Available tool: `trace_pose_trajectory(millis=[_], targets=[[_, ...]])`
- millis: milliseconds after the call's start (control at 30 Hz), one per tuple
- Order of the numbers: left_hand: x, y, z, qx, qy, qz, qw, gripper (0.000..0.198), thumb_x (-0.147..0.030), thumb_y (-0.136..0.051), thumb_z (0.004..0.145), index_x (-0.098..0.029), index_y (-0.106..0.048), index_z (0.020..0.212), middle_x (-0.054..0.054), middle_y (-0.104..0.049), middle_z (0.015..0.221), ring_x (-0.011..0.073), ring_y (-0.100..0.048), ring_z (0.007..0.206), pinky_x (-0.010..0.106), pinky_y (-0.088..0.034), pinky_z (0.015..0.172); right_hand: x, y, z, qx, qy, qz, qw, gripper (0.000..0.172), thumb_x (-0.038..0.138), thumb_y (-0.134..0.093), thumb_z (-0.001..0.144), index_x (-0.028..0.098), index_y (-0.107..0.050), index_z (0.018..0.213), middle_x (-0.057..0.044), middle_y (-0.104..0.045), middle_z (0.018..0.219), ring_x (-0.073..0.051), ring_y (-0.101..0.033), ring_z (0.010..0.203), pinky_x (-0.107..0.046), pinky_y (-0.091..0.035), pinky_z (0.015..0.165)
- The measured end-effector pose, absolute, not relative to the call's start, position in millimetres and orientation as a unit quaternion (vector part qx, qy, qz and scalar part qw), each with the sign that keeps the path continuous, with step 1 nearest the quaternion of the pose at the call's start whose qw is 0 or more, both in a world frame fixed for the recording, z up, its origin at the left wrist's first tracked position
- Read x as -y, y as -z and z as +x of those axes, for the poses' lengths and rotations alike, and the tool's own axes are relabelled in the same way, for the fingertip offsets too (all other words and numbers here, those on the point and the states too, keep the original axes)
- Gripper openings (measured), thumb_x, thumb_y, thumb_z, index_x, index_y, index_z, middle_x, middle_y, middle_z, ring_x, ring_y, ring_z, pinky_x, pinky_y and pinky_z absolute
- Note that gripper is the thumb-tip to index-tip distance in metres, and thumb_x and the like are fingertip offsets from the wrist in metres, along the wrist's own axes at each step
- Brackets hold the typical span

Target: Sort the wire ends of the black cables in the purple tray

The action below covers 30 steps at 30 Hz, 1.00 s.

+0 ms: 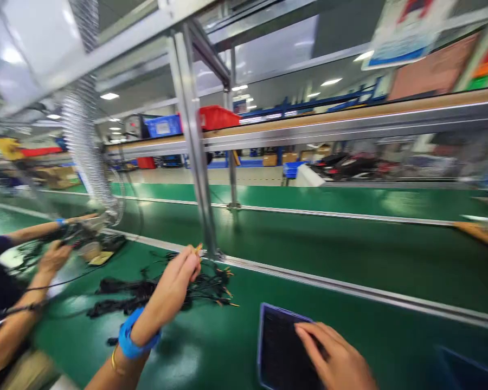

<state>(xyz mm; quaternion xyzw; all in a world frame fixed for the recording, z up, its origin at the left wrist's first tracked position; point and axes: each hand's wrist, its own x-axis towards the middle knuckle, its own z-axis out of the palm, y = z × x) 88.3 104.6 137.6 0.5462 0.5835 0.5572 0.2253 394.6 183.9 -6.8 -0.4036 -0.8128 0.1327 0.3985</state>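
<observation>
My left hand (174, 284), with a blue wrist strap (132, 338) on it, pinches the gold-tipped end of a thin black cable (198, 249) and holds it just above a heap of black cables (162, 290) on the green bench (211, 346). My right hand (333, 357) lies flat with its fingers spread on a dark, blue-edged tray (280, 352) at the bottom of the view. The picture is blurred by motion.
At the left a co-worker's hands (55, 254) handle more cables beside a ribbed silver hose (85, 141). A steel post (195, 146) stands behind the heap. A green conveyor belt (329, 244) runs across, with red and blue bins (217, 116) on a shelf above.
</observation>
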Motion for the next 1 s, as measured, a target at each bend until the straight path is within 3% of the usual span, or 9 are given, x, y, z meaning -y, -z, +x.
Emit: trace_pose_trajectory(millis=[133,233,333,400,533,667,833,900,1000], targets=[[-125.7,-53.7,155.8,-0.465,-0.543,0.469,0.519,0.037,-0.059,-0.054,0.086,-0.022,-0.051,0.084,-0.007,-0.039,0.065,0.0086,-0.025,0.049,0.021,-0.022,0.047,-171.1,-10.0,385.8,0.839,-0.133,-0.416,0.324,0.027,0.032,-0.05,0.099,0.028,-0.074,0.087,-0.002,-0.077,0.085,-0.022,-0.071,0.081,-0.031,-0.054,0.07],[-133.1,-23.7,188.2,-0.435,-0.515,0.46,0.578,0.037,-0.057,-0.058,0.083,-0.022,-0.049,0.084,-0.01,-0.034,0.06,0.0075,-0.019,0.046,0.02,-0.019,0.046,-165.7,-7.0,375.7,0.865,-0.112,-0.413,0.262,0.012,0.02,-0.065,0.089,0.025,-0.075,0.09,-0.003,-0.076,0.087,-0.024,-0.068,0.085,-0.033,-0.052,0.075],[-135.4,-21.3,200.4,-0.425,-0.514,0.474,0.576,0.039,-0.055,-0.069,0.08,-0.018,-0.057,0.085,-0.006,-0.048,0.07,0.0089,-0.038,0.059,0.02,-0.032,0.056,-163.2,-1.8,364.3,0.882,-0.085,-0.408,0.218,0.021,0.008,-0.075,0.075,0.022,-0.077,0.09,-0.005,-0.075,0.089,-0.027,-0.066,0.086,-0.036,-0.05,0.078],[-134.9,-24.4,201.7,-0.423,-0.509,0.482,0.574,0.042,-0.055,-0.074,0.077,-0.015,-0.062,0.081,-0.002,-0.056,0.075,0.0107,-0.045,0.068,0.021,-0.036,0.063,-163.4,-1.0,358.3,0.881,-0.08,-0.413,0.215,0.022,0.003,-0.072,0.075,0.022,-0.076,0.085,-0.005,-0.075,0.086,-0.025,-0.065,0.082,-0.034,-0.048,0.073],[-131.0,-19.2,199.6,-0.443,-0.487,0.44,0.611,0.05,-0.061,-0.078,0.071,-0.015,-0.059,0.072,-0.006,-0.049,0.06,0.0042,-0.029,0.045,0.021,-0.021,0.045,-164.5,-6.4,354.3,0.87,-0.091,-0.428,0.227,0.023,0.005,-0.06,0.086,0.022,-0.073,0.079,-0.003,-0.072,0.08,-0.02,-0.063,0.075,-0.03,-0.046,0.071],[-126.4,-1.8,196.3,-0.454,-0.49,0.408,0.622,0.052,-0.063,-0.08,0.067,-0.017,-0.057,0.072,-0.009,-0.044,0.054,0.0023,-0.025,0.038,0.02,-0.014,0.04,-162.5,-7.2,357.8,0.861,-0.109,-0.437,0.236,0.03,0.003,-0.053,0.09,0.024,-0.073,0.097,-0.004,-0.071,0.09,-0.02,-0.065,0.083,-0.028,-0.048,0.072],[-126.0,9.9,193.6,-0.497,-0.523,0.424,0.548,0.055,-0.068,-0.076,0.068,-0.016,-0.06,0.064,-0.006,-0.047,0.056,0.0055,-0.032,0.046,0.021,-0.028,0.047,-158.3,4.8,366.5,0.838,-0.16,-0.436,0.288,0.021,0.016,-0.053,0.097,0.024,-0.066,0.082,-0.003,-0.069,0.086,-0.021,-0.065,0.085,-0.029,-0.049,0.073],[-125.8,10.3,193.9,-0.514,-0.536,0.439,0.506,0.056,-0.069,-0.074,0.069,-0.015,-0.063,0.061,-0.003,-0.052,0.059,0.0102,-0.043,0.055,0.024,-0.037,0.058,-156.1,6.0,368.1,0.822,-0.195,-0.424,0.327,0.023,0.024,-0.05,0.1,0.024,-0.065,0.083,-0.003,-0.069,0.086,-0.021,-0.065,0.084,-0.03,-0.049,0.076],[-123.7,10.0,195.5,-0.526,-0.536,0.463,0.47,0.056,-0.072,-0.071,0.07,-0.016,-0.067,0.061,0.002,-0.059,0.065,0.0169,-0.052,0.068,0.029,-0.041,0.07,-152.2,1.3,366.8,0.783,-0.285,-0.412,0.37,0.031,0.036,-0.046,0.102,0.024,-0.064,0.081,-0.003,-0.07,0.085,-0.019,-0.065,0.08,-0.027,-0.05,0.075]])
